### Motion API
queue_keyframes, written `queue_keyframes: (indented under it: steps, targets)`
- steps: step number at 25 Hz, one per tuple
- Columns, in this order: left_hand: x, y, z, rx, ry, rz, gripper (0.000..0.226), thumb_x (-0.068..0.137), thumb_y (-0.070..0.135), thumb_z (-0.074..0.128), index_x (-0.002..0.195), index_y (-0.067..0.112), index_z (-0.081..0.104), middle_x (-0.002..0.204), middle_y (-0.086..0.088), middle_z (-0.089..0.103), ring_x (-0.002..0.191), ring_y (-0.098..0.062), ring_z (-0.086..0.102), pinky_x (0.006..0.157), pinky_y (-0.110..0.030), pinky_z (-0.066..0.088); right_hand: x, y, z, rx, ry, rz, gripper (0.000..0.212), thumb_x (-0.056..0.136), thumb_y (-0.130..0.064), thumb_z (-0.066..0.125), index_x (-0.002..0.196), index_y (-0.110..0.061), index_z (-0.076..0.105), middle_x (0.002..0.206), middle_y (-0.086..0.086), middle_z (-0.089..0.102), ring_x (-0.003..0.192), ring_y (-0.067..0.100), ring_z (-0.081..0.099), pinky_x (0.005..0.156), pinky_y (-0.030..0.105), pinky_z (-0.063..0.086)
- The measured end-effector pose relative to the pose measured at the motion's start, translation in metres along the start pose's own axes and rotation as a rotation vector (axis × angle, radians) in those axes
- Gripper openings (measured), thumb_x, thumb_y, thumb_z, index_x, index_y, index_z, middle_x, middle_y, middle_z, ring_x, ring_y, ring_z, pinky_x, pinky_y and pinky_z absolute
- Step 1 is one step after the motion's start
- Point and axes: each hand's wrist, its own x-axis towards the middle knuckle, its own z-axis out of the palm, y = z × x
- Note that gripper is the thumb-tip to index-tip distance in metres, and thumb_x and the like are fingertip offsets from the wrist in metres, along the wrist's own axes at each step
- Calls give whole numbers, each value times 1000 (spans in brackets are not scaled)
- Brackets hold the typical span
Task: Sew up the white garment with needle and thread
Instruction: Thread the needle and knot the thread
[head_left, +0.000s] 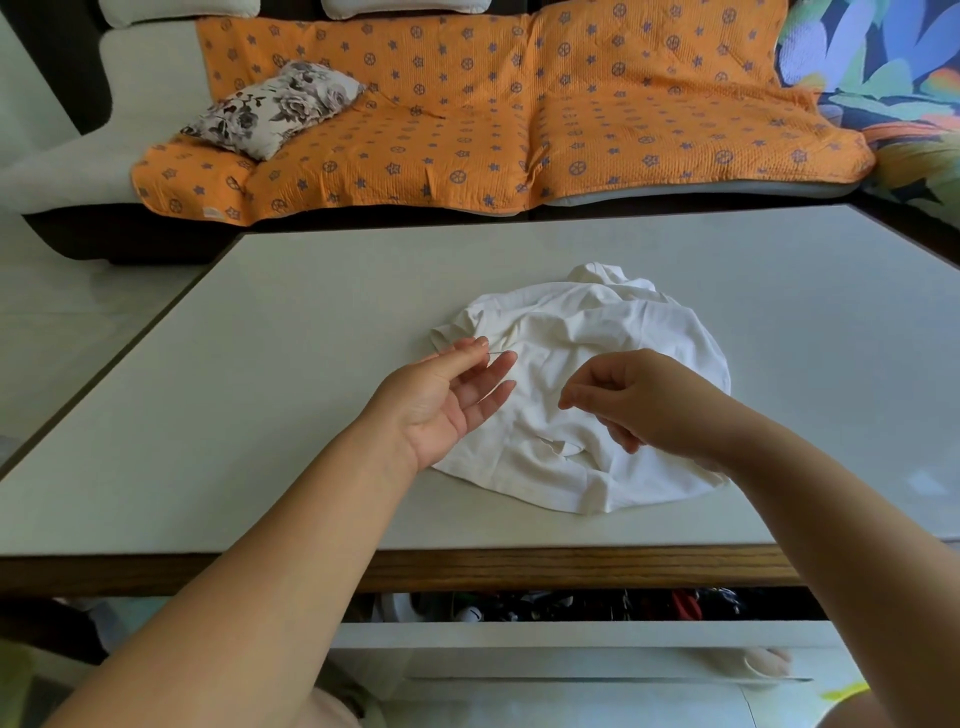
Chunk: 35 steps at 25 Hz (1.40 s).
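Crumpled on table (260, 364), right of centre: white garment (571, 332). Above its left edge, left hand (447, 395), palm up, pinching needle (497, 353) between thumb and forefinger. Over its near part, right hand (639, 405), fingertips pinched together; cannot tell whether anything held.

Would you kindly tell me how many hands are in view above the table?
2. The left hand is at the left edge of the white garment, pinching a needle; the right hand is over its middle, fingertips pinched together; any thread is too fine to see.
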Motion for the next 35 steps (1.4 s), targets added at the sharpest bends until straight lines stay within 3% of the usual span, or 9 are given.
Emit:
queue_keyframes:
  steps: [3,8,16,23,27,29,31,33,35]
  targets:
    - [3,-2,1,-29,32,20,10,91,1,63,88,9,57,78,-5,63,69,-15,74,65,-31,62,1,-3,2,46,21,15,17,94,-26,60,83,-18,70,41,-8,48,39,5,42,55,18,40]
    - [10,-2,-1,78,123,174,19,90,-1,64,103,10,55,83,-7,67,69,-14,73,68,-28,61,0,-3,-4,36,-29,37,18,95,-23,60,84,-13,70,44,-8,48,37,4,41,43,7,34]
    - [23,11,-22,53,255,221,26,90,-2,64,109,10,52,82,-7,67,67,-14,72,67,-30,61,2,6,-21,-17,-33,55,19,96,-22,61,85,-12,72,43,-8,47,37,3,40,46,11,36]
    - [32,20,-44,295,387,259,33,92,-1,62,119,10,47,83,-7,64,58,-10,68,66,-28,57,4,16,-32,-133,-8,123,15,90,-24,68,81,-15,75,49,-9,53,40,1,45,47,12,41]
    - [37,23,-57,422,440,226,42,92,7,65,129,9,45,93,-6,64,73,-14,67,66,-28,53,5,18,-36,-158,8,146,15,90,-25,69,81,-15,75,51,-7,54,42,4,47,53,18,43]
    - [37,25,-58,860,566,210,61,90,27,69,141,11,40,114,-11,62,101,-25,63,84,-37,51,5,18,-35,-172,2,132,15,90,-26,68,81,-16,75,54,-7,54,45,5,48,54,17,43]
    - [30,21,-48,1441,652,438,72,88,43,67,147,16,35,139,-13,49,131,-33,42,104,-41,38,6,17,-30,-191,-21,110,15,91,-26,67,82,-17,75,55,-7,55,48,5,49,54,15,42]
    - [16,10,-20,1493,286,746,58,93,34,63,144,16,43,144,-7,47,138,-26,36,109,-31,31,7,15,-24,-211,-42,83,15,92,-27,67,81,-19,73,50,-10,54,46,4,49,54,13,41]
    - [0,-12,7,1453,-210,666,45,98,26,57,142,23,48,146,6,46,138,-8,36,108,-19,27,8,12,-20,-228,-48,58,16,93,-28,65,80,-19,72,43,-12,52,42,2,47,52,11,40]
